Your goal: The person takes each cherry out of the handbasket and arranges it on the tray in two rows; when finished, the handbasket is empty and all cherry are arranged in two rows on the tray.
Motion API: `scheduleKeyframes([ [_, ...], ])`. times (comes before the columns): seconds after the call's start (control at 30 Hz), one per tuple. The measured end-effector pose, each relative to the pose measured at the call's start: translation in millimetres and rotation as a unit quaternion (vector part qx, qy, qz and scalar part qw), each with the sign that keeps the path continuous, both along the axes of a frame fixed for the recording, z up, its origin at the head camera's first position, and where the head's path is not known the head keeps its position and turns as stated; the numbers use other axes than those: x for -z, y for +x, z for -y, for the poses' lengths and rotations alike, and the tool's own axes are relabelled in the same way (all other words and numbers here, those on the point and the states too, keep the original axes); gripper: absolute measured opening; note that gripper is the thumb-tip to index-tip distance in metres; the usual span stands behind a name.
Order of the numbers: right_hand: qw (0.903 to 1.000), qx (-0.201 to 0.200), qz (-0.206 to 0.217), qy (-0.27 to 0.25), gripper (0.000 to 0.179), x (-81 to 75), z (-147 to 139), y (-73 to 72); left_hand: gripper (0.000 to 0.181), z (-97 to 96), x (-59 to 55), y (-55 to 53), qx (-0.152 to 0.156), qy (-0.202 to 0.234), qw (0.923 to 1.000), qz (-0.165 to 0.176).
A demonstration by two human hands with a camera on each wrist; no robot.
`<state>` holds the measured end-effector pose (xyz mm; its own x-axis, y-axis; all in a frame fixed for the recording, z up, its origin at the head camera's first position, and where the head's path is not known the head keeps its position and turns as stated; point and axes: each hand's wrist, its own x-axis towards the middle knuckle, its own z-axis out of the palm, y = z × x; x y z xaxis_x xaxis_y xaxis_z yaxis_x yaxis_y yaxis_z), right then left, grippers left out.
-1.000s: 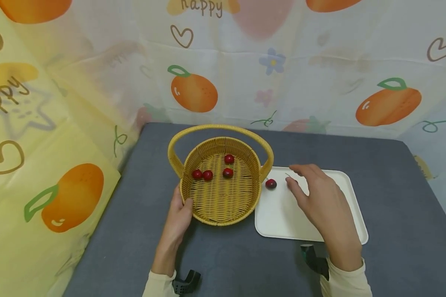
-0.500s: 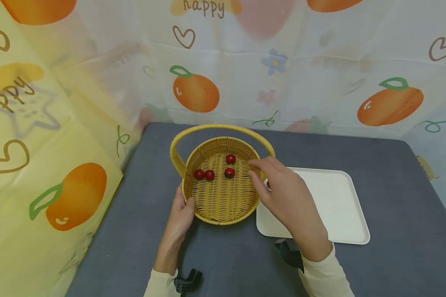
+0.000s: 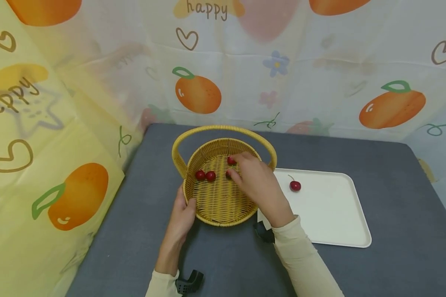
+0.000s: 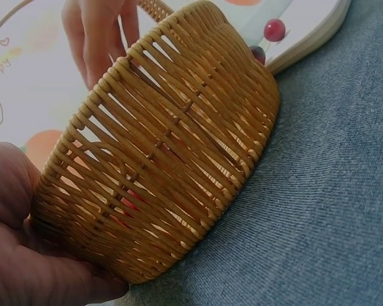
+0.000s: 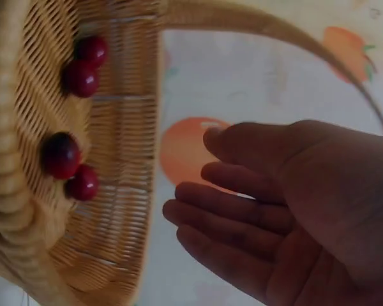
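Observation:
My left hand (image 3: 182, 212) grips the left side of a round yellow wicker basket (image 3: 223, 222), thumb on the rim; the left wrist view shows its fingers against the woven wall (image 4: 159, 153). Several dark red cherries (image 3: 210, 176) lie inside the basket. Over its right half hovers my right hand (image 3: 258, 181), partly covering a pair of them in the head view. Seen from the right wrist, that hand (image 5: 262, 204) has loosely extended fingers, thumb apart, and nothing between them. A stemmed cherry (image 3: 295, 186) lies on the white tray (image 3: 334, 218).
The tray stands right beside the basket, its left part hidden by my right hand and wrist. In the left wrist view another dark cherry (image 4: 258, 54) shows close by the basket wall. The basket's tall handle (image 3: 223, 128) arches at the back. A printed curtain (image 3: 245, 82) hangs behind the grey table (image 3: 134, 255).
My right hand has moved left from over the tray, across the basket rim, to above the cherries in the basket. The left hand keeps its grip on the basket.

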<state>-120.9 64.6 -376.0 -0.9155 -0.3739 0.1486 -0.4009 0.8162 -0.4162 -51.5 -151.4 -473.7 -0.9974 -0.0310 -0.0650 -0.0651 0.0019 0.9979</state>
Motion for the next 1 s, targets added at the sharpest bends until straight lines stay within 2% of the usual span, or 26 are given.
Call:
scheduleKeyframes([
  [0.13,0.9995,-0.005,0.014,0.028,0.033,3.7,9,-14.3,0.068,0.5,0.1,0.3,-0.005,-0.001,1.0,0.004],
  [0.3,0.9972,0.003,0.045,0.059,0.013,7.2,19,-32.6,0.068,0.6,0.8,-0.5,-0.003,-0.005,1.0,0.006],
  [0.47,0.9896,0.011,0.103,0.1,0.023,18.1,27,-46.7,0.068,0.3,1.2,-0.4,-0.003,-0.005,1.0,0.006],
  [0.67,0.9768,0.021,0.155,0.146,0.019,26.9,36,-54.3,0.068,1.1,0.5,0.0,-0.003,-0.002,1.0,0.004],
  [0.9,0.9697,0.002,0.16,0.185,0.006,29.0,49,-58.6,0.066,2.4,0.7,-0.7,-0.008,0.003,0.9999,0.007],
  [1.0,0.9656,-0.004,0.159,0.206,0.01,30.1,53,-60.5,0.066,1.9,1.5,-1.1,-0.01,0.002,0.9998,0.015],
])
